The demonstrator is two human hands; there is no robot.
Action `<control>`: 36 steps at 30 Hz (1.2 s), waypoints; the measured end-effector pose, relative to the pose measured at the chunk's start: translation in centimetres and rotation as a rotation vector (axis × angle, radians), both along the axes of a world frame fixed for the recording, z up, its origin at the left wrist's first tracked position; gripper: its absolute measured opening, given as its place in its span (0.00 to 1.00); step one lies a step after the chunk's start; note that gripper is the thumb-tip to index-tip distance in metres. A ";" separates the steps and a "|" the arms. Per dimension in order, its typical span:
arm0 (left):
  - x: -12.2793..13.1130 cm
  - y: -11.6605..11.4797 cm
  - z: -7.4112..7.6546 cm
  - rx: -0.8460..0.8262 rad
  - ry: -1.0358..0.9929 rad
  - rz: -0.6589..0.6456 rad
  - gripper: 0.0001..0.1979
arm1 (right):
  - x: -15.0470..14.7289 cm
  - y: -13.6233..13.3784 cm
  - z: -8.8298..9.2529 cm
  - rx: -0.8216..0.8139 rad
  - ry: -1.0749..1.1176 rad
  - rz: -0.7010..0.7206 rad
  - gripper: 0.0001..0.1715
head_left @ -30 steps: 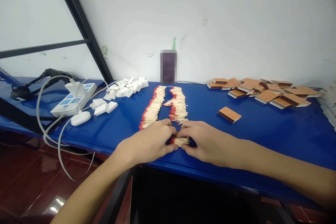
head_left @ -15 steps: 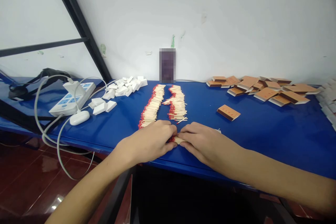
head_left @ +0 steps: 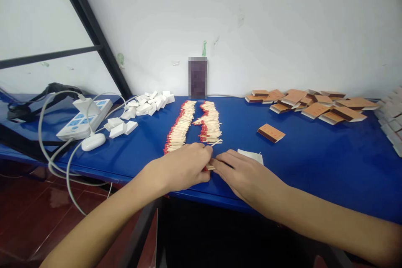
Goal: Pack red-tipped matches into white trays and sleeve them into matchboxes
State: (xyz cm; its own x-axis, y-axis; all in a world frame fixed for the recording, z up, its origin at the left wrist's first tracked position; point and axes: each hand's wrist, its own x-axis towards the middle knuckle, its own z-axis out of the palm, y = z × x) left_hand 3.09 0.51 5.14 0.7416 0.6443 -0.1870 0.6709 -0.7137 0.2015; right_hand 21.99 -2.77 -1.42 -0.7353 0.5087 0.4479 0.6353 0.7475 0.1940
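Between the two hands: a small bundle [head_left: 210, 168] of matches lay on the blue table [head_left: 314, 167], red heads leftward, mostly hidden by fingers.
Left hand [head_left: 188, 167]: curled, thumb and fingers closed about the bundle.
Right hand [head_left: 243, 173]: fingers together, slightly bent, tips at the bundle's right end; whether it gripped could not be told.
White piece [head_left: 253, 156]: right of the bundle, partly hidden.
White boxes [head_left: 147, 104]: heaped well left of and beyond the bundle.
Orange boxes [head_left: 317, 104]: heaped well right of and beyond it, with a lone box [head_left: 271, 132] nearer.
Matches, done and left: one bundle was apart, seemingly being evened; the left row [head_left: 179, 130] and right row [head_left: 211, 127] beyond it lay loose, undealt with.
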 end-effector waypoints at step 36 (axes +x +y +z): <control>1.7 0.0 0.1 0.137 0.094 -0.023 0.04 | -0.3 -0.6 0.2 -0.075 0.004 -0.058 0.15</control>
State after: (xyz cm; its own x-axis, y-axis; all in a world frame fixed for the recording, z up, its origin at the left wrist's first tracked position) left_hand 4.75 0.52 5.21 0.7397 0.6516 -0.1680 0.6655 -0.7454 0.0387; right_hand 21.65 -3.42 -1.24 -0.7017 0.5827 0.4099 0.6787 0.7218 0.1357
